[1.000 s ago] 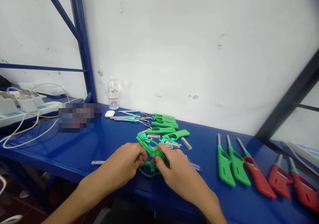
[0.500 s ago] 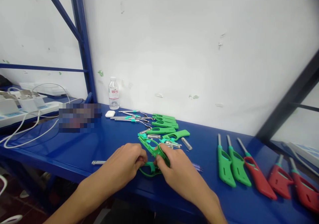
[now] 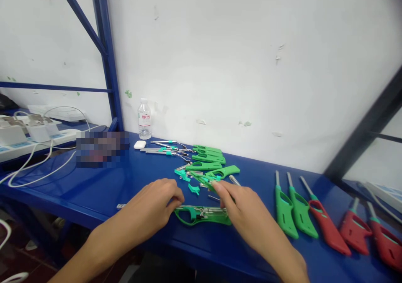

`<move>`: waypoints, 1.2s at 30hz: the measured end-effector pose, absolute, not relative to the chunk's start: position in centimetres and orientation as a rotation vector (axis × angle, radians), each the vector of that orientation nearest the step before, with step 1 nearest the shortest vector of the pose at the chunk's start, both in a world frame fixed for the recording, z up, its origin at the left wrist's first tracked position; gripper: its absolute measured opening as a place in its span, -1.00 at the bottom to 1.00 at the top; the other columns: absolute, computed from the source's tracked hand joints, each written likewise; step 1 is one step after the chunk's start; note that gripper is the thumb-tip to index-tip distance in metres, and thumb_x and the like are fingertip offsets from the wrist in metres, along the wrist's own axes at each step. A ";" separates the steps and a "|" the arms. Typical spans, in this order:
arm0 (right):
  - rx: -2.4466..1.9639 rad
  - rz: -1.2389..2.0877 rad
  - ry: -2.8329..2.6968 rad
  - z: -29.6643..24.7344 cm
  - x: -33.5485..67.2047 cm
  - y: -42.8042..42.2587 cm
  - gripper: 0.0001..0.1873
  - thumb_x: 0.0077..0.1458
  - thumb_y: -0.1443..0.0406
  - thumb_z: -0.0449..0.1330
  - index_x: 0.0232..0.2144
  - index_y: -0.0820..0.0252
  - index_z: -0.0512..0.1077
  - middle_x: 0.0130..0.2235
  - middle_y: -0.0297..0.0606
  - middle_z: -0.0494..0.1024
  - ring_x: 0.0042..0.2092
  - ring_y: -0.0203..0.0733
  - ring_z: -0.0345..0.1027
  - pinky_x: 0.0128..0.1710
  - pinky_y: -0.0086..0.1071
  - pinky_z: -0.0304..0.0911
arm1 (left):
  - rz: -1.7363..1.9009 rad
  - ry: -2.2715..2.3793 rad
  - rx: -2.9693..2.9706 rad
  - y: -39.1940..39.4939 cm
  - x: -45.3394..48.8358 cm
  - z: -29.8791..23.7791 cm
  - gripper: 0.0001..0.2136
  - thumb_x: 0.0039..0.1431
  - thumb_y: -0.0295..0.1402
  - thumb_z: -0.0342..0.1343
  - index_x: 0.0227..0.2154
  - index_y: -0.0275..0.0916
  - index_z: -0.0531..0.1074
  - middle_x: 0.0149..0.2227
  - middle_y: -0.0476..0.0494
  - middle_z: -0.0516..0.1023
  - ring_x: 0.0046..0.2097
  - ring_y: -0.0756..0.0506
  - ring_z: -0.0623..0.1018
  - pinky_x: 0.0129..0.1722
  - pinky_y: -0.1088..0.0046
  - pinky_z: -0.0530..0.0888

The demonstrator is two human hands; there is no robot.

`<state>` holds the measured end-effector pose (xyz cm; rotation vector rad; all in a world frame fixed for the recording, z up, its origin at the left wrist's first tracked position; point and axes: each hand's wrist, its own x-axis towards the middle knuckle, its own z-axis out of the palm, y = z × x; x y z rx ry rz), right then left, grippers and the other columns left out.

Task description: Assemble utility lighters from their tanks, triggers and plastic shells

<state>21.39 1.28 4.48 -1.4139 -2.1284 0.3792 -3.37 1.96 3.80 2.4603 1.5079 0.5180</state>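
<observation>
An opened green lighter shell (image 3: 202, 215) lies flat near the front edge of the blue table (image 3: 103, 186), its inner metal parts showing. My left hand (image 3: 153, 207) is curled, its fingertips pinching the shell's left, loop end. My right hand (image 3: 243, 207) rests over the shell's right end and pinches a second green shell half (image 3: 201, 177), held tilted above the table toward the pile of parts. A small teal piece (image 3: 194, 188) lies between my hands. A short metal tube (image 3: 121, 206) pokes out to the left of my left hand.
Behind lie several green shells (image 3: 209, 155) and metal tubes with teal collars (image 3: 163, 149), a white earbud case (image 3: 139, 144) and a water bottle (image 3: 145, 118). On the right are two green lighters (image 3: 292, 209) and three red ones (image 3: 351, 230). A power strip with white cables (image 3: 31, 138) lies at left.
The two shell halves, held together a second ago, have come apart: one now lies flat on the table, and my right hand has carried the other up and away.
</observation>
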 end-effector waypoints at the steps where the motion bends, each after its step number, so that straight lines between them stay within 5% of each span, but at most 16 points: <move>1: -1.379 0.379 -2.156 4.2 21.5 1.5 -0.60 0.52 0.04 0.01 -0.16 0.02 0.58 -0.14 -0.29 0.71 -0.09 0.02 0.56 -0.16 -0.24 0.21 | 0.553 1.535 2.455 1.9 -3.6 4.1 -0.79 0.34 -0.43 0.08 -0.33 -0.13 0.61 -0.25 -0.09 0.64 -0.16 -0.17 0.58 -0.14 0.35 0.40; 4: -1.278 0.412 -2.233 3.6 21.8 1.9 -0.68 0.41 0.06 0.23 0.11 0.00 0.54 0.13 -0.25 0.63 0.18 0.04 0.45 0.14 -0.19 0.22 | 0.659 1.627 2.418 1.9 -4.6 4.8 -0.81 0.40 -0.33 0.05 -0.19 -0.11 0.59 -0.18 -0.09 0.65 -0.15 -0.18 0.59 -0.14 0.31 0.40; 9: -1.186 0.494 -2.343 3.5 21.3 1.7 -0.67 0.34 0.07 0.32 0.08 -0.02 0.57 0.03 -0.28 0.60 0.09 -0.03 0.45 0.10 -0.23 0.29 | 0.653 1.576 2.390 2.0 -6.2 3.9 -0.70 0.40 -0.20 0.12 0.13 0.02 0.52 0.11 -0.04 0.61 0.16 -0.23 0.52 0.18 0.26 0.35; 19: -1.198 0.549 -2.416 3.4 20.5 1.5 -0.66 0.29 0.09 0.37 0.06 -0.03 0.60 -0.05 -0.31 0.51 0.03 -0.06 0.44 0.02 -0.28 0.30 | 0.372 1.438 2.379 1.8 -5.3 4.0 -0.83 0.32 -0.40 0.16 -0.16 -0.03 0.63 -0.13 -0.03 0.66 -0.03 -0.19 0.59 -0.04 0.36 0.38; 36: -1.229 0.480 -2.435 3.4 20.2 1.6 -0.61 0.24 0.11 0.41 0.09 0.01 0.62 -0.06 -0.26 0.58 0.00 -0.02 0.48 -0.04 -0.29 0.31 | 0.348 1.477 2.367 2.1 -5.1 3.6 -0.82 0.30 -0.45 0.13 -0.22 -0.03 0.60 -0.18 -0.03 0.64 -0.10 -0.18 0.58 -0.16 0.37 0.33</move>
